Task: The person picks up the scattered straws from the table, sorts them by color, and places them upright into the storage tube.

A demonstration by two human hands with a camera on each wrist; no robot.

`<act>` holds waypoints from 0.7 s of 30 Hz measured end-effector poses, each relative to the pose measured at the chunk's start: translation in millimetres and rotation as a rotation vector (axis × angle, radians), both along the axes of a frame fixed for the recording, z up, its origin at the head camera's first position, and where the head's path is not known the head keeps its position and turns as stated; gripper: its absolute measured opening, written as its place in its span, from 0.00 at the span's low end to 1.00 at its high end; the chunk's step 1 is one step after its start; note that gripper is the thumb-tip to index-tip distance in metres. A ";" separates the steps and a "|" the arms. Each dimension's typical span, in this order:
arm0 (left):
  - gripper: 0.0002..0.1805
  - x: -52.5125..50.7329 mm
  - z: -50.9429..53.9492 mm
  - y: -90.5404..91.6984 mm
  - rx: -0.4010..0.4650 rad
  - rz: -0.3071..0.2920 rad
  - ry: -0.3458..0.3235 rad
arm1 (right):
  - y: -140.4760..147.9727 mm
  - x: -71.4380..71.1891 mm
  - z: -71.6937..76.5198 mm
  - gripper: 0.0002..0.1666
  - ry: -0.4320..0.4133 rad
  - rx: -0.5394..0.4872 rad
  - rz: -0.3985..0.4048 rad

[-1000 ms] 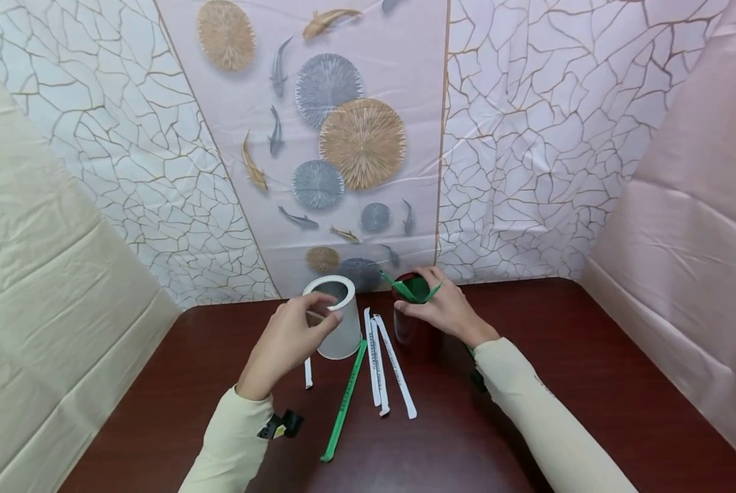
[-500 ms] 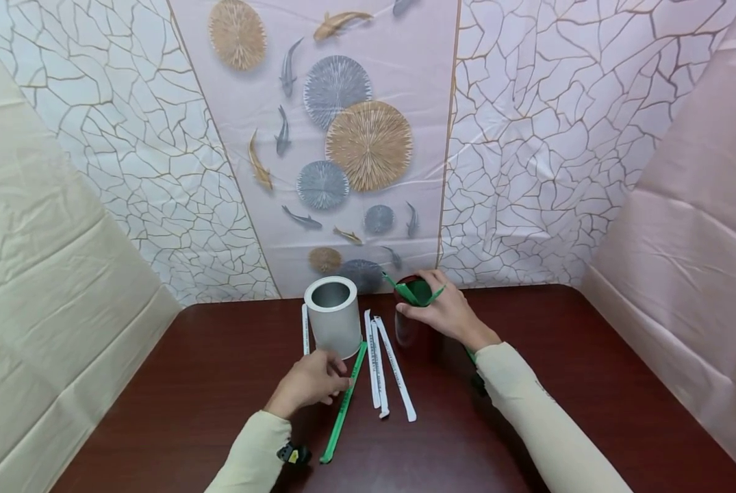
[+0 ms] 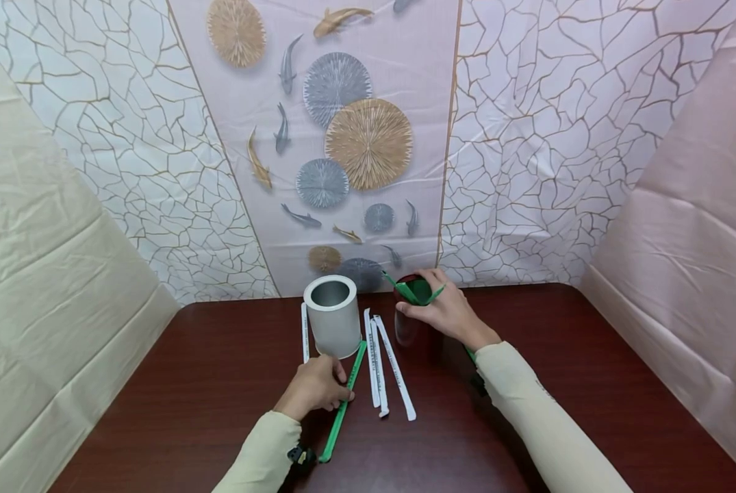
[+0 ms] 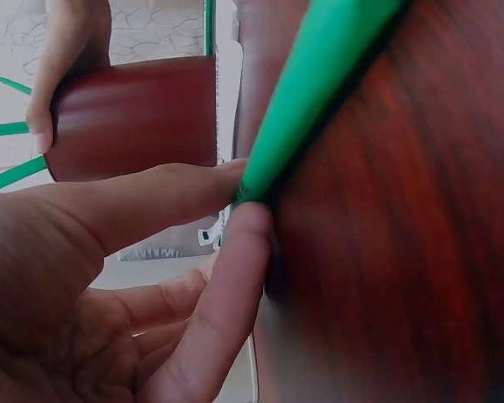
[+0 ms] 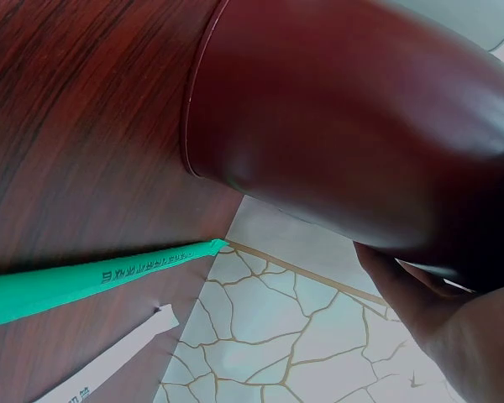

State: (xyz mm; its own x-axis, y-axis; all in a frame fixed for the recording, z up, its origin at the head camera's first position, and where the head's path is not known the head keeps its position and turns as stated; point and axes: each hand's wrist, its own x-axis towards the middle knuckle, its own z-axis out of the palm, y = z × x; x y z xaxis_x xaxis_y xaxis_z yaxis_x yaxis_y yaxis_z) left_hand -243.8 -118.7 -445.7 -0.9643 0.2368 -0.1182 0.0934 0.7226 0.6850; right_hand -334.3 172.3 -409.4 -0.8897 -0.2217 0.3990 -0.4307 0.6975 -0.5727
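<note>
My left hand (image 3: pixel 318 388) is low over the table and pinches a green wrapped straw (image 3: pixel 335 431) near its middle. In the left wrist view thumb and forefinger meet on that straw (image 4: pixel 307 75), which lies along the wood. My right hand (image 3: pixel 448 308) grips the rim of a dark red cup (image 3: pixel 404 327), fingers behind and thumb in front. Several green straws (image 3: pixel 408 294) stick out of the cup's mouth. Standing upright, the cup (image 5: pixel 344 109) fills the top of the right wrist view.
A pale grey can (image 3: pixel 335 325) stands left of the cup. Several white wrapped straws (image 3: pixel 398 376) lie between them, and one white straw (image 3: pixel 306 335) is left of the can. Beyond the cup, the right wrist view has a green straw (image 5: pixel 109 273) and a white straw (image 5: pixel 109 361).
My left hand has come down from beside the can's mouth to the green straw on the table and now pinches it. My right hand stays on the cup.
</note>
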 end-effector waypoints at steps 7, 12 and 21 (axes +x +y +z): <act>0.13 0.6 3.8 -1.6 0.020 -0.003 0.000 | -0.1 0.4 -0.4 0.49 -0.001 -0.009 0.009; 0.11 5.5 23.0 -3.1 0.059 -0.013 0.045 | -0.1 1.1 -0.9 0.49 0.006 0.001 0.003; 0.10 12.9 99.3 0.9 0.071 -0.008 0.186 | 0.2 0.8 0.3 0.49 0.014 0.004 -0.011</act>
